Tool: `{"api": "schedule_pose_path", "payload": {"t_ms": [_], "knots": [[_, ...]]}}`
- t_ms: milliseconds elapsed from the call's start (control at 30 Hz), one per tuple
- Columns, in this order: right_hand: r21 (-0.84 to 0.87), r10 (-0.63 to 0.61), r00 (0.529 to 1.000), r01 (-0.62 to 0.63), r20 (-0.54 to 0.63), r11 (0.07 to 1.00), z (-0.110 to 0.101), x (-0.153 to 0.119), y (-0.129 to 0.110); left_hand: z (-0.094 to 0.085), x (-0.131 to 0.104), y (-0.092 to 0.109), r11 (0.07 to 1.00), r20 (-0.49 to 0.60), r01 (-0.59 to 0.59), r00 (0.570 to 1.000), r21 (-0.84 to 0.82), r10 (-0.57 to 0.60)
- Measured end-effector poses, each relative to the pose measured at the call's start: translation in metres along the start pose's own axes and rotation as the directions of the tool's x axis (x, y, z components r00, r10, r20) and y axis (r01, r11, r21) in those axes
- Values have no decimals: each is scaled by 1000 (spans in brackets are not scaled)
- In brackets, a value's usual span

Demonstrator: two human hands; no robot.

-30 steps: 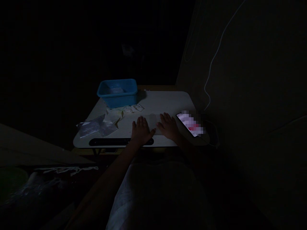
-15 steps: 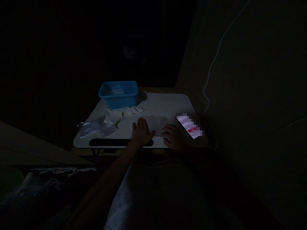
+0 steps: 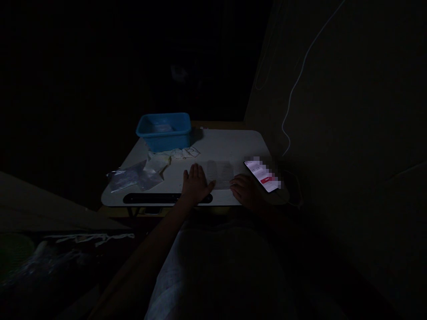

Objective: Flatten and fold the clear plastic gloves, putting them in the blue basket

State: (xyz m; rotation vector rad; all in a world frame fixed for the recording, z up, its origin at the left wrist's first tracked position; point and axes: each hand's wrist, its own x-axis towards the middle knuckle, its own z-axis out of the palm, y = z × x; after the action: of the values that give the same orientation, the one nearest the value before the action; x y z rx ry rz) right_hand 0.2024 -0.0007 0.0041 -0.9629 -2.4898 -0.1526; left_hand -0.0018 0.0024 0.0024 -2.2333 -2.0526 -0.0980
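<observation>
My left hand [image 3: 195,184] lies flat with its fingers stretched out and the thumb spread. It rests on the left side of a clear plastic bag [image 3: 220,171], flat on the white folding table [image 3: 233,142]. At the bag's lower right edge my right hand [image 3: 245,190] has its fingers curled and drawn together on the plastic. Its thumb is hard to make out in the dark. More clear plastic bags [image 3: 128,176] lie to the left of my left hand, by a crumpled whitish wrapper [image 3: 158,162].
A blue plastic basket [image 3: 167,140] stands at the table's back left, with something pale inside. A lit phone [image 3: 262,175] lies at the right edge. A white cable [image 3: 300,73] hangs along the right wall. A black slot [image 3: 150,198] runs along the front edge. The room is very dark.
My right hand has shifted slightly right, and its spread fingers have drawn together at the bag's edge. More of the bag shows between the hands. My left hand stays flat.
</observation>
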Motion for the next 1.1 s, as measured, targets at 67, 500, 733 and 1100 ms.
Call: {"api": "schedule_pose_path", "payload": {"t_ms": [67,500,733,1100], "knots": [[11,-19,999,19,-35,1000,1,-1,0,0,0,0,1000,-2,2,1000,8,-2],[-11,-43,998,42,-48,999,3,0,3,-2,0,0,1000,11,-1,1000,26,1],[-36,-124,992,123,-9,992,-3,0,3,-2,-1,1,1000,10,10,1000,11,-10],[-197,-76,989,100,125,975,-5,7,5,-1,0,1,1000,10,-1,1000,-7,1]]}}
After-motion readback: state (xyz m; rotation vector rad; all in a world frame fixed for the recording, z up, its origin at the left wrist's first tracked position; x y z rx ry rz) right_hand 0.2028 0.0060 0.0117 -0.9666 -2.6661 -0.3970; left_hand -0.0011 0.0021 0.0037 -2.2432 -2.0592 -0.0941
